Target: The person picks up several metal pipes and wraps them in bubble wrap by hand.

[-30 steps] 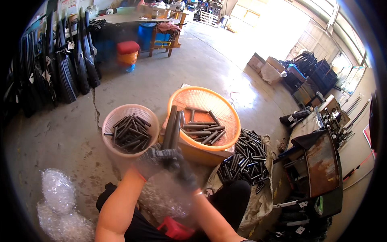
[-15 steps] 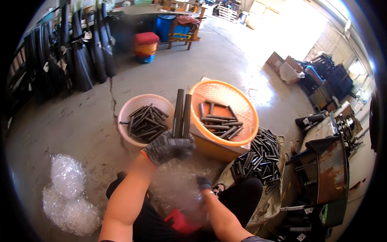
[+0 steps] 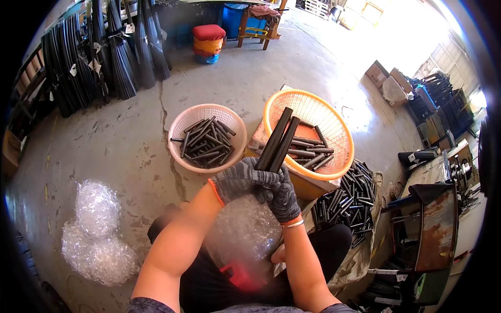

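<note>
Two dark tubes point(image 3: 279, 141) stand side by side, tilted up and to the right, in front of the orange basket point(image 3: 340, 125). My left hand point(image 3: 245, 178), in a grey knit glove, is closed round their lower ends. My right hand point(image 3: 284, 197), gloved alike, is closed against the same lower ends, touching the left; its fingertips are partly hidden. The orange basket holds several short dark tubes and rests on a box point(image 3: 308, 187). Left of it, a pink basket point(image 3: 175, 125) holds more short dark tubes.
A heap of short dark tubes point(image 3: 355, 201) lies on a sack point(image 3: 360, 261) at the right. Bundles of clear plastic wrap point(image 3: 99, 235) lie on the floor at left, with more wrap point(image 3: 245, 224) between my legs. A red-topped stool point(image 3: 209, 41) stands farther off.
My right hand has come up from near my lap to join the left at the tubes. The tubes now lean further right. The view has shifted a little.
</note>
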Demonstrator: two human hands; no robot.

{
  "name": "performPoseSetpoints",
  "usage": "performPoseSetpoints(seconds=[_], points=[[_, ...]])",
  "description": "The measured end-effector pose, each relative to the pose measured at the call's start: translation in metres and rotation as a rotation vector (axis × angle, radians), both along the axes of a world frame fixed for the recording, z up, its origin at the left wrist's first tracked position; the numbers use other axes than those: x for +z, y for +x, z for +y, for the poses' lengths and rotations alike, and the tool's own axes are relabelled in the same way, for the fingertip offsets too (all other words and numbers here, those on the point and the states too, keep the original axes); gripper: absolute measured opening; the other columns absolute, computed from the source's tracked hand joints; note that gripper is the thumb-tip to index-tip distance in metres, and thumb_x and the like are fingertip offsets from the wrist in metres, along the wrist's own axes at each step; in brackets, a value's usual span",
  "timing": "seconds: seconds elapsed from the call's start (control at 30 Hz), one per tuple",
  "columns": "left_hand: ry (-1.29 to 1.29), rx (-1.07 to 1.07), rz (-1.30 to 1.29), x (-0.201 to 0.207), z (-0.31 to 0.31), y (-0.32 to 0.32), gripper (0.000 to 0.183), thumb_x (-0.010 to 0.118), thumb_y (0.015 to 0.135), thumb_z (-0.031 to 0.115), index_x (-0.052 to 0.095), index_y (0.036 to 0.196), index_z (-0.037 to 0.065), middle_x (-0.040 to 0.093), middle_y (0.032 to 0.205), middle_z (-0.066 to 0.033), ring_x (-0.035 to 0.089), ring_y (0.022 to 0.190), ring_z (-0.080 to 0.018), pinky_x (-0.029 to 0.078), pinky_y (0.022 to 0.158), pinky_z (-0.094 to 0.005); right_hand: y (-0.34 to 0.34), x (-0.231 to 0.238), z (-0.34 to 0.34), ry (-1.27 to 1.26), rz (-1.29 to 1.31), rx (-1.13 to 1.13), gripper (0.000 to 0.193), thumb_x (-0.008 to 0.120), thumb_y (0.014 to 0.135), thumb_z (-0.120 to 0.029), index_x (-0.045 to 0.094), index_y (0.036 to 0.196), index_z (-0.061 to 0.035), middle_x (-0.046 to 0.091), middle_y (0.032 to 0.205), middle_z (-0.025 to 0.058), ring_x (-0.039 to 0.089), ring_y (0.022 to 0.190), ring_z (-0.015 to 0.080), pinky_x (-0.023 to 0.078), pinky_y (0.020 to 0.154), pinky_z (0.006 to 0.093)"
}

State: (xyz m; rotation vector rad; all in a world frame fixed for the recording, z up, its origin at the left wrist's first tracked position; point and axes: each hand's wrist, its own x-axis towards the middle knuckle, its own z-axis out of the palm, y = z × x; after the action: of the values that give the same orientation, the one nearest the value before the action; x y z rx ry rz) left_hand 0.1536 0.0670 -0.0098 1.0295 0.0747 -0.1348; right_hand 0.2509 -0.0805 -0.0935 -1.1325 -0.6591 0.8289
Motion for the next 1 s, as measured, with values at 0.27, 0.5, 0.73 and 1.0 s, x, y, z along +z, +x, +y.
performPoseSetpoints(seconds=[0.27, 0.5, 0.73, 1.0], points=[[0.414, 0.129, -0.167, -0.005, 0.011, -0.004, 0.030, 0.071, 0.078, 0.012, 0.062, 0.104, 0.002, 0.066, 0.091, -0.0076, 0.061, 0.087, -0.0162, 0.049, 0.080, -0.0300, 0.006, 0.032, -0.015, -0.139, 0.114, -0.074, 0.022, 0.061, 0.089, -0.028, 0.061, 0.090, -0.0058, 0.055, 0.069, -0.0026, 0.045, 0.051, 0.0048, 0.034, 0.045, 0.0192], [-0.026, 0.493, -0.183, -0.006, 0.012, 0.008, 0.019, 0.068, 0.081, 0.010, 0.064, 0.096, -0.001, 0.065, 0.086, -0.0064, 0.061, 0.082, -0.0152, 0.049, 0.075, -0.0269, -0.006, -0.086, -0.017, -0.451, -0.868, -0.147, 0.014, 0.061, 0.076, -0.005, 0.058, 0.089, -0.0084, 0.059, 0.081, 0.0094, 0.058, 0.075, 0.0273, 0.049, 0.067, 0.0372], [-0.083, 0.824, -0.118, 0.011, 0.034, -0.006, 0.010, 0.066, 0.083, 0.005, 0.061, 0.091, 0.001, 0.063, 0.078, -0.0031, 0.060, 0.073, -0.0117, 0.049, 0.063, -0.0209, -0.056, -0.242, -0.094, -0.895, -1.209, 0.292, 0.020, 0.044, 0.084, -0.013, 0.060, 0.095, -0.0076, 0.063, 0.089, 0.0175, 0.061, 0.084, 0.0341, 0.047, 0.076, 0.0441], [-0.180, 0.711, -0.079, -0.003, 0.029, -0.010, 0.013, 0.064, 0.085, 0.009, 0.061, 0.093, -0.002, 0.066, 0.083, -0.0087, 0.064, 0.074, -0.0152, 0.053, 0.065, -0.0238, -0.041, -0.276, -0.085, -0.781, -0.627, 0.197, 0.050, 0.053, 0.089, -0.038, 0.045, 0.129, -0.0096, 0.053, 0.125, 0.0101, 0.063, 0.086, 0.0280, 0.049, 0.072, 0.0379]])
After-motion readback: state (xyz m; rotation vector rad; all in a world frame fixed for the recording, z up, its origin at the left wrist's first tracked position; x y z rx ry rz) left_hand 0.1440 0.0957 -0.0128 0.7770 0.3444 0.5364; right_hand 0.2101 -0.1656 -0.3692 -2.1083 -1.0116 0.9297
